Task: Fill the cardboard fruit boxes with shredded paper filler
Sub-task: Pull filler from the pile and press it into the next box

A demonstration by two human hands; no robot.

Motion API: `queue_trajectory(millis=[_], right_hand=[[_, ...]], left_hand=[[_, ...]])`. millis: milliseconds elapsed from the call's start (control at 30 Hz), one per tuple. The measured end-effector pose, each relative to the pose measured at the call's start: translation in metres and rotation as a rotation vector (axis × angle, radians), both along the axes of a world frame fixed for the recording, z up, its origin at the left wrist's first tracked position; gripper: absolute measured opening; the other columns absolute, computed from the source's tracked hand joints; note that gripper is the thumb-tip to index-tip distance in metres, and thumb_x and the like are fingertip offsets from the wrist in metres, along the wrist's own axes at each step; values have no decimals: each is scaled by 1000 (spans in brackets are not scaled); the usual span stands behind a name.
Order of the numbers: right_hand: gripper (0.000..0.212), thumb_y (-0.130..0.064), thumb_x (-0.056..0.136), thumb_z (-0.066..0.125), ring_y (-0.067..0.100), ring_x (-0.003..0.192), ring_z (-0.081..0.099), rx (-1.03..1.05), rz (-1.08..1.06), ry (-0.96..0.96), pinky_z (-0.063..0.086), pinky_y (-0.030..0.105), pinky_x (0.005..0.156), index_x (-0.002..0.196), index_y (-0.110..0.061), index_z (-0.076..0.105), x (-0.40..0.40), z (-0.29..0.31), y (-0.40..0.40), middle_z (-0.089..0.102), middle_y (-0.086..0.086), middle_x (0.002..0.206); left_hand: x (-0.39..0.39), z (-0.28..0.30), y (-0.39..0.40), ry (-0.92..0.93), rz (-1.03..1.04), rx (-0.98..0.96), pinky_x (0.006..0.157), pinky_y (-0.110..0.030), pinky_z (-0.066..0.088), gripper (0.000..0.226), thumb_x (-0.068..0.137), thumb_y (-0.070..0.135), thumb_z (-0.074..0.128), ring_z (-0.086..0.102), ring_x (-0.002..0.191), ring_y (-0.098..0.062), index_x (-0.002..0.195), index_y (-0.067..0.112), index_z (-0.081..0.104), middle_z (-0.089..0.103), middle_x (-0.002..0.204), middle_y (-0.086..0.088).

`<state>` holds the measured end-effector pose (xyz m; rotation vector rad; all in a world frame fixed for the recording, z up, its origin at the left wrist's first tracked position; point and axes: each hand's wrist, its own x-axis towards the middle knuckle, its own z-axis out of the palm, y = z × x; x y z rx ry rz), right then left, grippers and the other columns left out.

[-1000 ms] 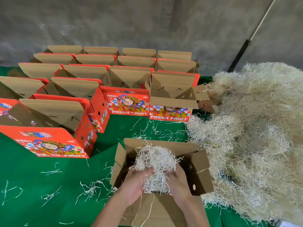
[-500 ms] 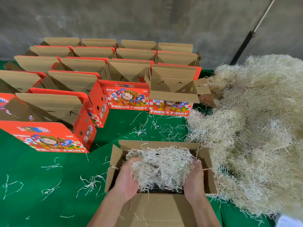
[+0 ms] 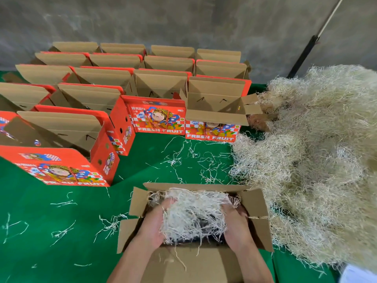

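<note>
Reaching down into the nearest open box (image 3: 255,203), both hands work a wad of shredded paper (image 3: 193,213) inside it. Left hand (image 3: 152,227) sits at the wad's left side, fingers curled into the strands; right hand (image 3: 236,227) at its right side, fingers likewise buried in the filler. Wad spans most of the box opening, with dark interior showing beneath it. Side flaps folded outward; near flap lies flat toward the person.

Box stands on green table cover (image 3: 40,211). Loose strands (image 3: 193,160) scattered on the cover to the left of and beyond the box.

Right of the box, touching its right flap: large heap of shredded paper (image 3: 316,160), running up to the far edge of the table.

Beyond: rows of red "FRESH FRUIT" boxes (image 3: 159,117), lids standing open, kraft interiors visible. Contents not discernible from this angle. Grey wall (image 3: 183,21) behind.
</note>
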<state>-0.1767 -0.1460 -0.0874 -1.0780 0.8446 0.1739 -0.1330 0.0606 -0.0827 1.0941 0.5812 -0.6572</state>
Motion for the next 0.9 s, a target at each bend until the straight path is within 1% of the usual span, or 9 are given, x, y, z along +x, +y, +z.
queue_trajectory(millis=[67,133,267,367,467,600,667,800,900], right_hand=[[28,-21,99,56,23,88,62,-148,-137,54,47,38,84,122,-5,61,9,-7,-7,66,13,106],[31,-31,102,47,30,122,53,-56,-137,30,34,43,101,127,-17,59,10,-1,-7,54,13,139],[43,-42,98,42,25,126,52,-110,77,-33,35,50,109,135,-25,54,9,2,-5,59,6,138],[54,-54,92,54,17,128,55,-85,325,-79,36,47,114,141,-33,48,3,-5,1,60,-4,139],[75,-40,84,76,16,134,51,-77,467,-97,36,42,114,148,-37,37,2,-13,13,51,-15,144],[65,-24,95,65,16,120,61,-21,305,-2,46,38,103,151,-19,33,6,-13,-1,60,3,136],[64,-28,100,57,25,136,49,-47,243,86,35,46,116,154,-14,26,5,-15,-13,43,7,154],[22,-20,101,56,23,84,66,-356,253,59,53,41,83,111,-1,55,11,-12,-7,68,18,117],[33,-31,103,50,34,107,62,-428,226,93,47,47,99,118,-1,53,16,1,2,61,19,130]], left_hand=[[6,3,0,4,7,-69,91,-52,54,55,69,40,79,63,117,-39,118,18,70,60,135,-22],[12,6,0,-10,40,-180,76,-48,59,55,75,40,70,71,100,-40,118,6,68,69,118,-25],[15,-3,7,-29,-48,-68,107,-57,43,43,86,42,62,63,117,-38,115,9,63,65,128,-22],[12,-9,6,-26,-223,5,123,-49,14,37,82,27,73,28,147,-26,116,16,60,40,152,-4],[8,-13,-2,-20,-227,79,121,-41,17,64,79,28,77,23,148,-22,132,14,43,36,154,-3],[18,-22,1,-21,-54,193,122,-47,20,104,75,19,83,29,147,-28,157,12,20,29,160,-12],[21,-27,3,-34,-23,255,120,-46,20,109,73,20,83,29,146,-29,158,11,14,27,161,-14],[22,-29,1,-84,-62,427,116,-49,28,94,79,26,78,39,138,-33,152,13,20,35,155,-18],[23,-29,6,-89,-220,471,118,-52,23,102,82,43,74,30,146,-34,158,22,9,23,163,-13]])
